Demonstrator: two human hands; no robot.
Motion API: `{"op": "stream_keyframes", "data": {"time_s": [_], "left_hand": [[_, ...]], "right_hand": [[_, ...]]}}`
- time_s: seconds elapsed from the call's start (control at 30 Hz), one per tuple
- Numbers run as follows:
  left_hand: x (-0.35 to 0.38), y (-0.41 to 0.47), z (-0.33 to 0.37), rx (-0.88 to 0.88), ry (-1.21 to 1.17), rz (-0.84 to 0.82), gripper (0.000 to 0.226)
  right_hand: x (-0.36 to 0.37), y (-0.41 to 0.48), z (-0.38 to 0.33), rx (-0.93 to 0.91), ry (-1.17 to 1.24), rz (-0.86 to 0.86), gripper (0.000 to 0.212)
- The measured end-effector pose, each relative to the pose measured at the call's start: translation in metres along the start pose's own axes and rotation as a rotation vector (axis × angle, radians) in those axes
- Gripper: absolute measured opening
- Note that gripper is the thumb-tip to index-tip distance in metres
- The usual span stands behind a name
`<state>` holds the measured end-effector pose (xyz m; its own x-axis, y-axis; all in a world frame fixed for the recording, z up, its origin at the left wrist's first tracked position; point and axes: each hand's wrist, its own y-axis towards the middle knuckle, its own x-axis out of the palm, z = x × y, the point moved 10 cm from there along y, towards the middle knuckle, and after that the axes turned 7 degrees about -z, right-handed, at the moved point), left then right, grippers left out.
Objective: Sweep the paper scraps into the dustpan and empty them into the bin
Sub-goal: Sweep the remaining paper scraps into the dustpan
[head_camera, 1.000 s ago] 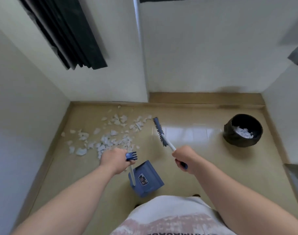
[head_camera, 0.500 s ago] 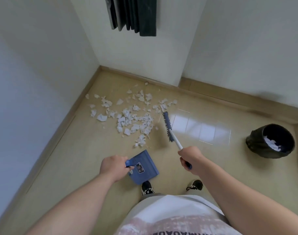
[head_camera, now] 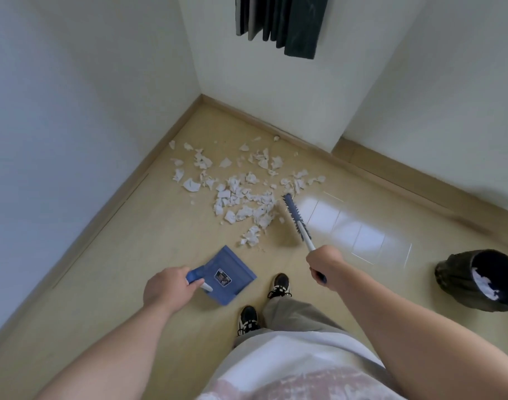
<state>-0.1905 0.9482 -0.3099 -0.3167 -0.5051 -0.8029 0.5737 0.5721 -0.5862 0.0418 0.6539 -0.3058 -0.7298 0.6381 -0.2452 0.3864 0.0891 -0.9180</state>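
Observation:
Several white paper scraps (head_camera: 241, 194) lie scattered on the beige floor near the room's corner. My left hand (head_camera: 167, 287) grips the handle of a blue dustpan (head_camera: 228, 274), which hangs above the floor just short of the scraps. My right hand (head_camera: 323, 262) grips the white handle of a blue brush (head_camera: 294, 216); its bristle head sits at the right edge of the scrap pile. A black bin (head_camera: 481, 280) with a dark liner stands at the far right, with some white paper inside.
White walls with a wooden skirting (head_camera: 160, 145) close the corner behind the scraps. A dark folded curtain (head_camera: 284, 21) hangs on the far wall. My two shoes (head_camera: 278, 285) stand just below the dustpan. Glossy floor (head_camera: 348, 226) lies between brush and bin.
The view has swung left and down, so the bin sits further right. The dustpan has turned from hanging down to lying flatter, nearer the scraps. The brush head has come closer to the pile.

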Motion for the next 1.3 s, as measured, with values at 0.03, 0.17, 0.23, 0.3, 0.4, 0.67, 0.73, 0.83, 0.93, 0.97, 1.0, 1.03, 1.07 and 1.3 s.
{"op": "stream_keyframes", "data": {"time_s": [0.03, 0.17, 0.23, 0.3, 0.4, 0.67, 0.73, 0.83, 0.93, 0.97, 1.0, 1.03, 1.07, 1.3], "left_hand": [[-0.002, 0.003, -0.004, -0.027, -0.027, 0.005, 0.04], [-0.006, 0.027, -0.011, -0.125, -0.109, 0.016, 0.04], [-0.01, 0.038, -0.006, -0.125, -0.106, 0.013, 0.039], [-0.016, 0.056, -0.002, -0.115, -0.08, 0.01, 0.041], [-0.028, 0.077, -0.006, -0.11, -0.043, 0.008, 0.04], [-0.008, 0.075, -0.055, -0.175, -0.058, -0.093, 0.034], [-0.003, 0.071, -0.062, -0.176, -0.069, -0.096, 0.027], [0.001, 0.069, -0.054, -0.148, -0.049, -0.099, 0.028], [0.001, 0.069, -0.051, -0.135, -0.038, -0.093, 0.03], [0.002, 0.069, -0.052, -0.133, -0.034, -0.092, 0.031], [0.005, 0.068, -0.054, -0.128, -0.033, -0.093, 0.031], [0.007, 0.067, -0.055, -0.124, -0.034, -0.095, 0.03], [0.008, 0.066, -0.056, -0.123, -0.035, -0.094, 0.029], [0.018, 0.056, -0.064, -0.112, -0.045, -0.061, 0.036]], "right_hand": [[0.0, 0.004, -0.011, -0.006, -0.012, 0.0, 0.009], [-0.004, 0.036, -0.05, 0.086, -0.063, -0.003, 0.01], [-0.011, 0.046, -0.054, 0.216, -0.063, 0.028, 0.008], [-0.01, 0.063, -0.07, 0.227, -0.157, 0.019, 0.005], [-0.006, 0.071, -0.084, 0.251, -0.365, 0.055, 0.01], [0.013, 0.061, -0.061, 0.093, -0.941, -0.021, 0.009], [0.009, 0.057, -0.047, 0.13, -1.031, 0.017, 0.026], [0.01, 0.05, -0.035, 0.1, -1.16, 0.017, 0.031], [0.01, 0.045, -0.028, 0.038, -1.252, 0.042, 0.032], [0.01, 0.044, -0.025, 0.021, -1.269, 0.049, 0.033], [0.012, 0.043, -0.021, 0.0, -1.295, 0.053, 0.033], [0.011, 0.041, -0.018, -0.015, -1.304, 0.057, 0.033], [0.011, 0.039, -0.015, -0.034, -1.313, 0.062, 0.032], [-0.017, 0.018, 0.019, -0.06, -1.262, 0.11, 0.027]]}}
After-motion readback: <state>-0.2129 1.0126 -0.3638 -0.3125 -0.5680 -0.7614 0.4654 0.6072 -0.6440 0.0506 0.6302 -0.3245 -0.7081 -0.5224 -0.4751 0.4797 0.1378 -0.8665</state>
